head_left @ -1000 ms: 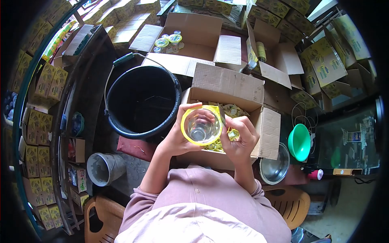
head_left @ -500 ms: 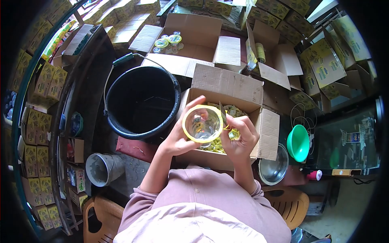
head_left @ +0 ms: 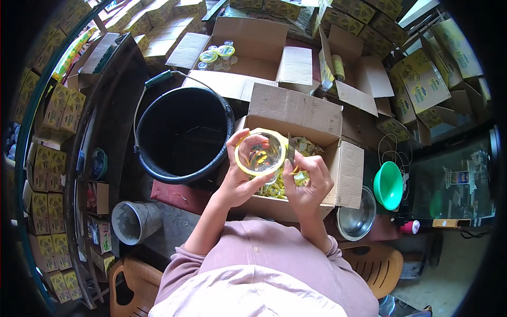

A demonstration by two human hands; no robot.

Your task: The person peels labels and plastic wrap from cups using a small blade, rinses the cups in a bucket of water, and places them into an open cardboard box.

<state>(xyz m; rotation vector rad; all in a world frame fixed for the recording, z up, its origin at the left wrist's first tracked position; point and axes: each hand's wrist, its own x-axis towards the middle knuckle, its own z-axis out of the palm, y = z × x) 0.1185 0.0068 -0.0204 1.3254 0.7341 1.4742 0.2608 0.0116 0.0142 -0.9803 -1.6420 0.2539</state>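
Observation:
My left hand (head_left: 238, 182) is wrapped round a clear plastic cup (head_left: 252, 164) with a yellow rim, its open mouth tilted up toward me. In my right hand (head_left: 310, 182) is a small knife (head_left: 290, 149), pinched between thumb and fingers with its dark blade upright against the cup's right rim. Both hands are over an open cardboard box (head_left: 351, 174). Curled yellow trimmings (head_left: 275, 189) lie inside that box below the cup.
A black bucket (head_left: 224, 142) stands left of the box. Behind it, another carton (head_left: 248, 39) holds several lidded cups (head_left: 225, 51). To the right are a green bowl (head_left: 388, 186) and a metal bowl (head_left: 343, 230). A grey bucket (head_left: 150, 216) sits lower left.
The cup has shifted slightly up and left and turned in my left hand. My right hand has moved a little left, keeping the knife blade at the rim.

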